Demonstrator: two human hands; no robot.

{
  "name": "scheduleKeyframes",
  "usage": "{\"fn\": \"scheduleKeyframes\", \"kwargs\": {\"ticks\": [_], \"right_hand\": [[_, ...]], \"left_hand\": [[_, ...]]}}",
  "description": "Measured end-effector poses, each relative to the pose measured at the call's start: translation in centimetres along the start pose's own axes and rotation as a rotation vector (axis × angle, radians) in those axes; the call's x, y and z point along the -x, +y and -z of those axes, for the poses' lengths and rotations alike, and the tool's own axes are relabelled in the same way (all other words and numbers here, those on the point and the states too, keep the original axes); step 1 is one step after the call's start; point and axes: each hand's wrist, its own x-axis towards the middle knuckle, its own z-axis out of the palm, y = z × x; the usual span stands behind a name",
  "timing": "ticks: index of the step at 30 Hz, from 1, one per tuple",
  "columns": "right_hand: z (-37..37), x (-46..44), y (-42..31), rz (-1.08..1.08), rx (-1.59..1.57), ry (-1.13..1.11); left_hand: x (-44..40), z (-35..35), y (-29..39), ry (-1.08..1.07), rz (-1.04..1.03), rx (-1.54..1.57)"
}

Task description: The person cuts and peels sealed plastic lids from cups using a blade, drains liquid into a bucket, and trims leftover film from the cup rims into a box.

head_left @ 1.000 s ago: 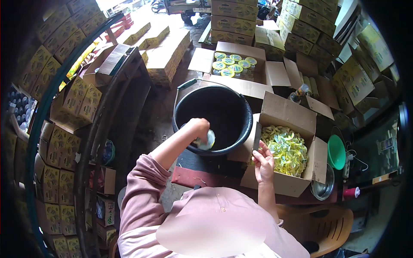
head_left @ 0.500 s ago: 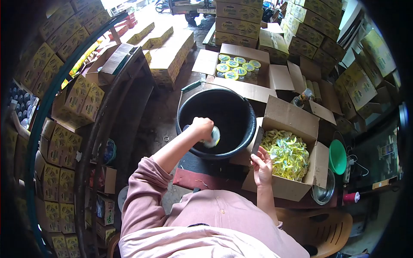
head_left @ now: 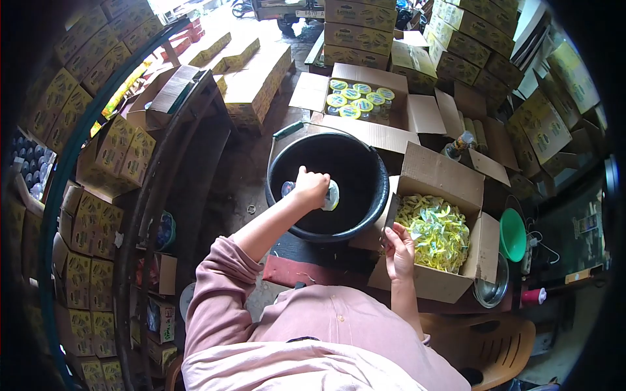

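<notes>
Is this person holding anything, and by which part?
The left hand grips what looks like a cup, seemingly round its side, though the exact hold is hidden. The right hand pinches a dark strip by its near end.

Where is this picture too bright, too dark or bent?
In the head view throughout: glare bleaches the low yellow cartons; deep shadow fills the black bucket; at left, the green rail bows, and the corners go black.
</notes>
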Motion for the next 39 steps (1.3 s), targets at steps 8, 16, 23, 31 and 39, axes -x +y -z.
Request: {"fn": "scheduleKeyframes", "kwargs": {"ticks": [8, 16, 23, 31, 39], "right_hand": [[-0.8, -0.6, -0.4, 0.100, 0.007, 0.064], [1.0, -0.8, -0.3, 0.143, 0.103, 0.129], [0.8, -0.8, -0.5, 0.156, 0.168, 0.117], [1.0, -0.7, -0.7, 0.171, 0.164, 0.157], [12.2, 1.2, -6.3, 0.532, 0.172, 0.500]], "left_hand": [[0.9, 1.1, -0.2, -0.456, -0.090, -0.058], [0.8, -0.3, 0.2, -0.184, -0.116, -0.010], [1.3, 0.2, -0.8, 0.151, -0.039, 0.440], [1.5, -2.6, 3.1, 0.706, -0.031, 1.387], [1.8, -4.3, 5.4, 0.857, 0.014, 1.541]]}}
